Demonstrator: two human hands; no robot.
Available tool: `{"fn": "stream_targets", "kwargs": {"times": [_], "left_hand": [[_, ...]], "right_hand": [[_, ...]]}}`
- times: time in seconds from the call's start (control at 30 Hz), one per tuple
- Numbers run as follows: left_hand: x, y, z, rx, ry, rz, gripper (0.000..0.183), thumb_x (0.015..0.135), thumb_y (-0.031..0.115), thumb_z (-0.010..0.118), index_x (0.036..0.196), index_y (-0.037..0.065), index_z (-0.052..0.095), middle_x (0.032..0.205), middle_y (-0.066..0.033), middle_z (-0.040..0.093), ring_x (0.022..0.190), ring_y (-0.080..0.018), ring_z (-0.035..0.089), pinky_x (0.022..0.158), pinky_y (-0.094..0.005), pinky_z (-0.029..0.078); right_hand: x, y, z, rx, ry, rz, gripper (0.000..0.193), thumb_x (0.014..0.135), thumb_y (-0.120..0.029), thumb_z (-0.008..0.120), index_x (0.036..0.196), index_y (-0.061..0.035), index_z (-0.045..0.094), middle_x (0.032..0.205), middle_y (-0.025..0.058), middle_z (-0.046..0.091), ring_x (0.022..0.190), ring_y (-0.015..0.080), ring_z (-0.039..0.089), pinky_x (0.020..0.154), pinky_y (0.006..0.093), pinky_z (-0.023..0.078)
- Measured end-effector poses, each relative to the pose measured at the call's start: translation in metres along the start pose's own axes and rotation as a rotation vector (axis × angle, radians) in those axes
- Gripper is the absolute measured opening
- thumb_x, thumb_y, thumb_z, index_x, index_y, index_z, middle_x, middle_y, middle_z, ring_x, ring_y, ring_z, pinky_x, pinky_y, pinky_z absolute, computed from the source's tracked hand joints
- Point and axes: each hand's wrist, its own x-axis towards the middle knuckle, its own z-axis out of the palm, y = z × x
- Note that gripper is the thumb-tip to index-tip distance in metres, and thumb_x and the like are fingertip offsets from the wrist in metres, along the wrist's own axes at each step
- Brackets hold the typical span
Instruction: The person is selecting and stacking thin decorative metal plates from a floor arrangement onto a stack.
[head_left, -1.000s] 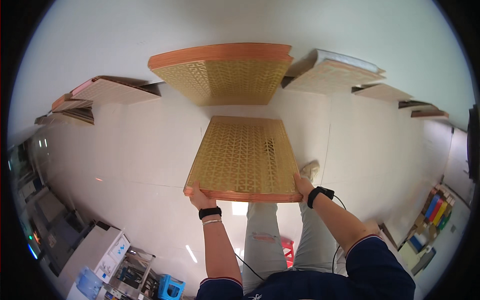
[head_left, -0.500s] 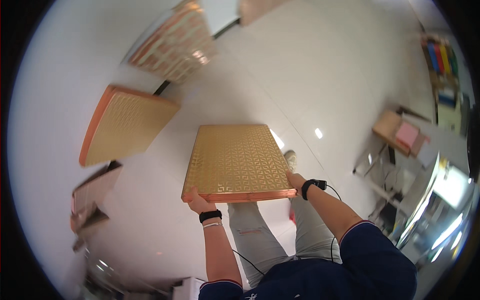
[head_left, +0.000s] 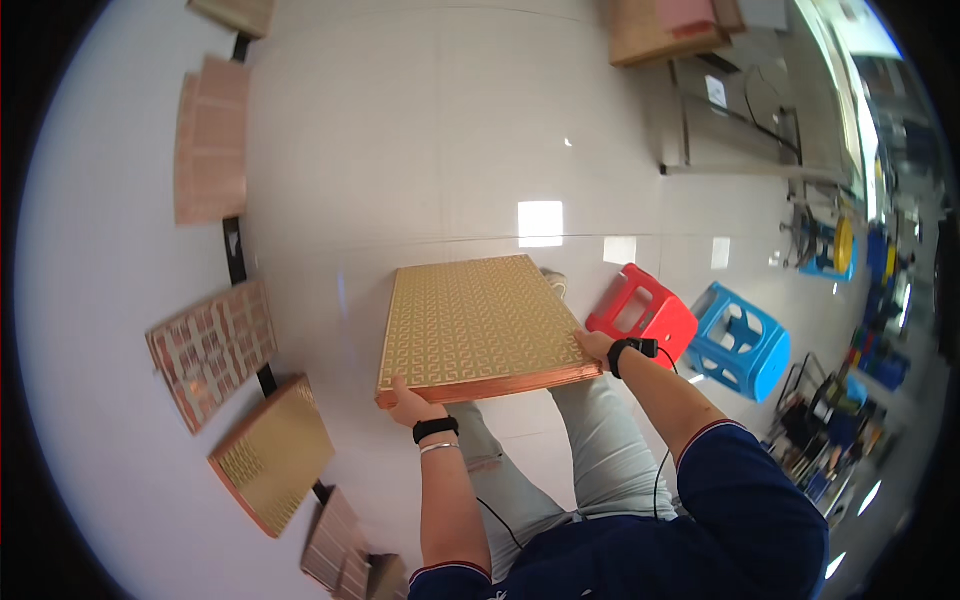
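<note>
We have turned with the gold-patterned stack [head_left: 478, 318] since the earlier frame. Our left hand [head_left: 412, 406] and right hand [head_left: 596, 346] grasp its near corners above the floor [head_left: 350, 110], fingers hidden beneath. Panels [head_left: 213, 140] line the floor's left edge, one cut off; rightward clutter [head_left: 822, 420] is indistinct.

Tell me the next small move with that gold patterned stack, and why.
Perhaps ease the gold patterned stack left, held level: the left hand and right hand grip it near its two closest corners, and the red stool appears just past the right hand, though the gap is hard to judge.
</note>
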Motion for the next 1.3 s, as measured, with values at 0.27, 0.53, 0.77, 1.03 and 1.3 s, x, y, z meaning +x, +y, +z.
{"fn": "stream_targets", "kwargs": {"times": [0.27,0.53,0.77,1.03,1.3], "left_hand": [[-0.042,-0.021,0.070,0.103,-0.189,-0.040,0.041,0.080,0.014,0.055,0.116,0.005,0.039,0.110,-0.0095,0.050,0.097,-0.0236,0.053,0.079,-0.0363,0.049],[-0.038,-0.006,0.076,0.123,-0.398,-0.154,0.028,0.082,0.012,0.052,0.108,0.009,0.043,0.110,-0.0089,0.051,0.101,-0.0242,0.050,0.083,-0.0408,0.046],[-0.020,0.040,0.044,0.342,-0.403,-0.410,0.050,0.086,0.047,0.045,0.114,0.006,0.049,0.119,-0.0099,0.050,0.107,-0.0258,0.049,0.091,-0.0440,0.039],[0.083,0.067,0.076,1.214,-0.547,-0.656,0.079,0.079,0.068,0.035,0.128,0.005,0.035,0.118,-0.0140,0.048,0.107,-0.0294,0.048,0.089,-0.0413,0.039],[0.208,-0.014,0.070,1.833,-0.465,-0.137,0.074,0.086,0.059,0.022,0.112,-0.004,0.053,0.109,-0.0231,0.056,0.101,-0.0341,0.052,0.084,-0.0404,0.038]], "right_hand": [[0.024,0.029,-0.053,0.254,-0.032,0.007,0.055,0.086,-0.040,0.045,0.108,0.0103,0.051,0.097,0.0182,0.059,0.085,0.0241,0.059,0.072,0.0377,0.048],[0.006,-0.007,-0.073,0.415,-0.185,0.170,0.040,0.085,-0.035,0.051,0.099,0.0013,0.057,0.095,0.0099,0.060,0.077,0.0193,0.059,0.066,0.0326,0.048],[0.048,0.034,-0.033,0.021,-0.064,0.186,0.077,0.077,-0.064,0.036,0.102,0.0052,0.059,0.100,0.0211,0.060,0.096,0.0304,0.057,0.083,0.0368,0.042],[0.033,0.043,-0.033,0.136,-0.027,0.106,0.079,0.081,-0.061,0.032,0.106,0.0108,0.054,0.106,0.0290,0.055,0.103,0.0366,0.053,0.087,0.0380,0.040],[0.010,0.011,-0.026,-0.007,0.084,0.080,0.078,0.083,-0.060,0.031,0.101,0.0111,0.056,0.100,0.0315,0.056,0.100,0.0398,0.054,0.086,0.0420,0.040]]}}
